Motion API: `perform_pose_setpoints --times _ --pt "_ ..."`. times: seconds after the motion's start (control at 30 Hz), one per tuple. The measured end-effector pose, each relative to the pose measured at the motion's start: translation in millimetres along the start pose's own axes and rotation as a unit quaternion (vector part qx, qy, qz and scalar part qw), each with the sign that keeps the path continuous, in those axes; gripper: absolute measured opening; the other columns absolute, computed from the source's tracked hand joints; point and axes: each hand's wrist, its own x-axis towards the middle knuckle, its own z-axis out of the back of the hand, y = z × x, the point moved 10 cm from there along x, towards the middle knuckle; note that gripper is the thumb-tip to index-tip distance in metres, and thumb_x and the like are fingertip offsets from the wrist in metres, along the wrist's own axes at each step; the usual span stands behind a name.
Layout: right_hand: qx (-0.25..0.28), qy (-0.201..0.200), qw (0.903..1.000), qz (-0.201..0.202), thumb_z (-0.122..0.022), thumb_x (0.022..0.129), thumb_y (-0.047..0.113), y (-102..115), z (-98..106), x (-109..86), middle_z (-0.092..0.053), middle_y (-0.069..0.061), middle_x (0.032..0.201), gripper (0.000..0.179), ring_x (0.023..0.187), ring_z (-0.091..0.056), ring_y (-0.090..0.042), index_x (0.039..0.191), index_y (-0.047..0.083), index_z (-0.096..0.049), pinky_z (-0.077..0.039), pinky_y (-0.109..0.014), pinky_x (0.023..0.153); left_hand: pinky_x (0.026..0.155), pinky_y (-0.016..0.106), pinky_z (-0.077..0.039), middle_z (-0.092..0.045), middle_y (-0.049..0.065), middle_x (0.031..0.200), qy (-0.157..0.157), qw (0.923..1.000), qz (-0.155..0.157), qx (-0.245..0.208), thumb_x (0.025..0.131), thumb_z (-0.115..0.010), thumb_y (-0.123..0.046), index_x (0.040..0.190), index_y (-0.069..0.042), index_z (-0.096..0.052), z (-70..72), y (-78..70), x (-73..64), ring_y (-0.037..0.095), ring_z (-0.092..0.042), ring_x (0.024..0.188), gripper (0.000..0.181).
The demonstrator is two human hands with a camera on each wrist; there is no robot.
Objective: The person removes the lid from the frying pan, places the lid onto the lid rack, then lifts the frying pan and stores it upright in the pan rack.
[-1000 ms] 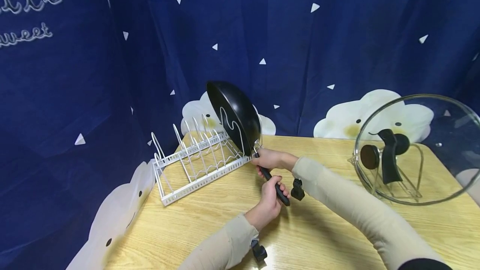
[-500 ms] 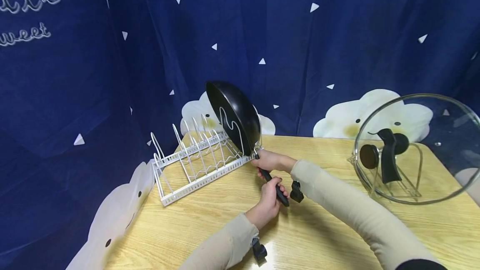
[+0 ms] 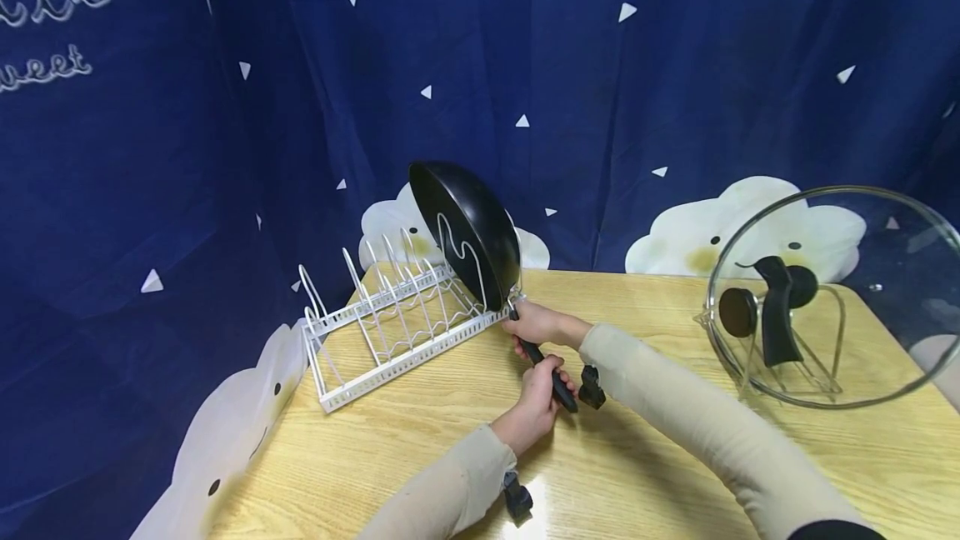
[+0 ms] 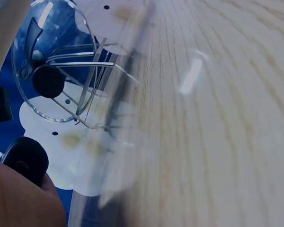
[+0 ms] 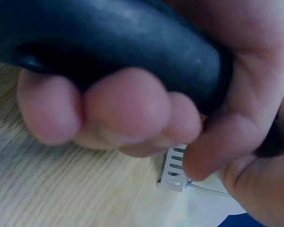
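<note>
A black wok (image 3: 480,227) stands on its side at the right end of a white wire rack (image 3: 412,360), tilted, its bowl between the tall wire loops. Its dark handle (image 3: 532,351) slants toward me over the table. Nearer the bowl, my right hand (image 3: 538,322) grips the handle. Just below it my left hand (image 3: 538,390) holds the handle close to its end, fingers wrapped round. In the left wrist view the handle's black tip (image 4: 27,158) sticks out past the hand. Curled fingers (image 5: 128,109) cover the underside of the handle in the right wrist view.
At the right a large glass lid (image 3: 780,315) with a black knob handle leans upright in a wire stand (image 3: 842,332). The rack's left slots hold nothing. A blue curtain (image 3: 570,65) with white shapes hangs behind the wooden table (image 3: 645,473).
</note>
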Motion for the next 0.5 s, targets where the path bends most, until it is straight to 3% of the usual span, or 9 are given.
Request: perform_pose_setpoints --times 0.27,0.5 --pt "0.013 -0.002 0.9999 0.003 -0.044 0.095 0.004 -2 -2 0.9 -0.049 -0.009 0.059 0.008 0.047 -0.053 -0.019 0.091 -0.003 -0.044 -0.051 -0.030 0.047 0.056 0.029 -0.052 -0.047 0.001 0.061 0.003 0.9997 -0.004 0.022 0.082 -0.054 -0.008 0.079 -0.005 -0.049 5.2 -0.8 1.6 0.011 -0.051 0.051 0.007" --pt "-0.015 -0.014 0.9998 0.006 -0.053 0.095 0.012 -1 6 -6.5 -0.060 -0.025 0.068 0.012 0.053 -0.060 -0.022 0.092 0.002 -0.047 -0.050 -0.028 0.049 0.064 0.030 -0.055 -0.067 0.009 0.074 0.010 0.9943 -0.030 0.102 0.084 -0.061 -0.016 0.097 -0.001 -0.058 15.4 -10.5 -2.5 0.016 -0.067 0.066 0.021"
